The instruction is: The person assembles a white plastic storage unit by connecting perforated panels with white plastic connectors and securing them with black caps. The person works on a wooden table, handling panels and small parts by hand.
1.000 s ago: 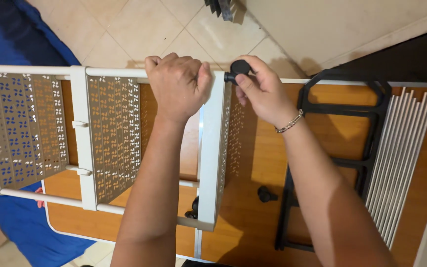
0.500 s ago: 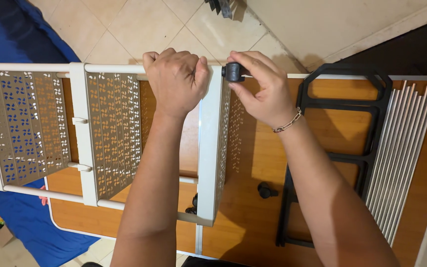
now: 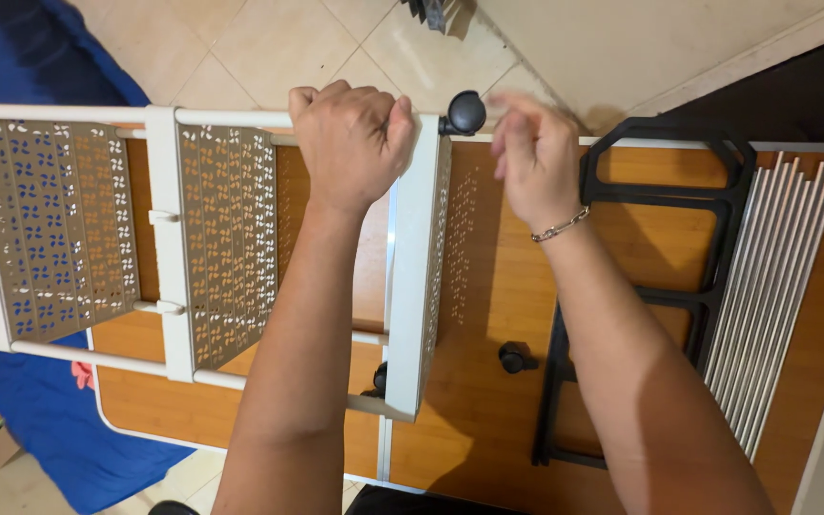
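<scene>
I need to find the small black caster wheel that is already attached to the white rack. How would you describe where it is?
Start at the white rack lying across the wooden table. Follow its far top rail to the corner, just past the left hand gripping it; the black caster sticks out there, beside the right hand. Unlike the loose caster lying on the table, it is mounted on the frame.

Both forearms are bare right up to where they leave the bottom of the view; no sleeves show. The left hand (image 3: 350, 143) wears nothing: no ring, no watch, no glove. The right hand (image 3: 536, 162) is slightly blurred. On its wrist sits a thin silver chain bracelet (image 3: 561, 229) with small links, lying loosely across the wrist.
</scene>
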